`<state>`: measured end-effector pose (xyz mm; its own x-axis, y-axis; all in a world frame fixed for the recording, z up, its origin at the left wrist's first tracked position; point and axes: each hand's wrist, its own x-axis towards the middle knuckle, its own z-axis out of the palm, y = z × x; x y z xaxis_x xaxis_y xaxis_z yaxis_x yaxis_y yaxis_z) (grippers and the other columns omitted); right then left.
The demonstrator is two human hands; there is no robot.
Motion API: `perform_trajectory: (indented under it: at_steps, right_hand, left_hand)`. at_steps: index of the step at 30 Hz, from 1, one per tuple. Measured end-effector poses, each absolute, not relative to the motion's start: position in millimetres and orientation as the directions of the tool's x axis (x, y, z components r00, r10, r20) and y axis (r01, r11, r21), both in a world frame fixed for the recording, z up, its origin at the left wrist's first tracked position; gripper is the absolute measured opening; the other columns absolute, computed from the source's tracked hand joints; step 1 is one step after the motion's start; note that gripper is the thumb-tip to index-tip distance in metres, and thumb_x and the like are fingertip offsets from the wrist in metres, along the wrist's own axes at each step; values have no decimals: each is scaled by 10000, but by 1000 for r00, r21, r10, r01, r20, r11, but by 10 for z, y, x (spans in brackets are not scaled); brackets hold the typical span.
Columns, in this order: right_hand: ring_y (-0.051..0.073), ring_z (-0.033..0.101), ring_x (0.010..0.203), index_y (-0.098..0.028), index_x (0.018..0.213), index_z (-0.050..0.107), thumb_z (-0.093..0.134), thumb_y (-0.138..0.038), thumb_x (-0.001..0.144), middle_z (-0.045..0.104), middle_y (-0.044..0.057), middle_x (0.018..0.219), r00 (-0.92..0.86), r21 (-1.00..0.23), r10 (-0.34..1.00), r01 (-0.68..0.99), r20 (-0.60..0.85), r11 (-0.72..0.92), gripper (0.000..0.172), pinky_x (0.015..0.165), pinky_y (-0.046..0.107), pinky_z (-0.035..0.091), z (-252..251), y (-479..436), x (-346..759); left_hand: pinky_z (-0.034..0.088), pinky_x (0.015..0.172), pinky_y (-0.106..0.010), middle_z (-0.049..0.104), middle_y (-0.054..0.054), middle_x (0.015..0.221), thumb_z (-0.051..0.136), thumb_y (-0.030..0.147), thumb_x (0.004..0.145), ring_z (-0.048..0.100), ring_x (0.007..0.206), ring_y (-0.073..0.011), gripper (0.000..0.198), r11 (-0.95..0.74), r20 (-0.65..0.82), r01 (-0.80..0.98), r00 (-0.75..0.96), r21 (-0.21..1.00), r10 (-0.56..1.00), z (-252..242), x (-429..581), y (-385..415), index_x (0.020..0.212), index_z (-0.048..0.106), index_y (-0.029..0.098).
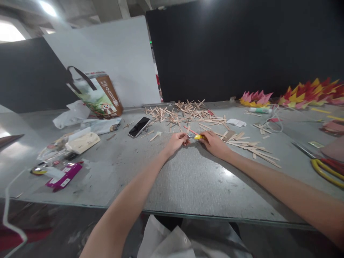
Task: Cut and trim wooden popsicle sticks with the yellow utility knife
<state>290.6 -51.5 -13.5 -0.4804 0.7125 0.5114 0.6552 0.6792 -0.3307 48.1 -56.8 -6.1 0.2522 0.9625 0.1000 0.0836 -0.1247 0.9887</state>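
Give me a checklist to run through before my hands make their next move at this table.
1. Yellow tool in the right hand: ok, the fingers are closed around it.
2. Left hand well away from the tool's front end: not ok, its fingertips are right by it.
3. Left hand's grip secure: cannot tell, what it pinches is too small and partly hidden.
4. Smartphone apart from both hands: ok, it lies to the left of the left hand.
5. Loose wooden sticks well away from the right hand: not ok, some lie close beside it.
6. Yellow-handled scissors apart from both hands: ok, they lie at the far right.
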Motion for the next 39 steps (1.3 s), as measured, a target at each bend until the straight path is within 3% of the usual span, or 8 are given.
perform_trajectory:
  at_steps: [18, 27, 35, 39]
  right_hand:
    - [320, 612, 1088, -207, 1160, 625, 479, -359, 1068, 693, 136, 1134, -476, -316, 714, 669, 513, 673, 230, 963, 470, 514, -106, -543, 2902]
    - [330, 611, 1088, -212, 1159, 629, 479, -378, 1068, 693, 141, 1136, -468, -325, 719, 670, 513, 668, 242, 956, 482, 515, -137, -519, 2910]
    - [313, 619, 1101, -208, 1172, 627, 476, -376, 1073, 688, 142, 1149, -492, -343, 712, 643, 501, 685, 247, 968, 454, 513, -120, -538, 2902]
    - [302, 629, 1092, -204, 1177, 621, 474, -375, 1077, 689, 133, 1140, -493, -355, 713, 634, 499, 687, 246, 968, 443, 515, -135, -516, 2904]
  left_hand:
    - [498, 670, -270, 730, -75, 748, 674, 360, 929, 658, 673, -148, 224, -117, 89, 96, 257, 988, 962, -69, 486, -569, 878, 682, 142]
    - [491, 665, -279, 724, -83, 769, 671, 466, 929, 650, 670, -150, 319, -125, 101, 86, 245, 988, 964, -75, 477, -556, 894, 662, 150]
    - [498, 684, -275, 735, -71, 755, 684, 327, 891, 652, 671, -146, 184, -129, 101, 88, 277, 988, 956, -69, 471, -574, 843, 668, 150]
    - [490, 662, -270, 734, -70, 761, 670, 366, 911, 644, 654, -141, 221, -133, 109, 73, 270, 988, 957, -75, 471, -567, 863, 674, 150]
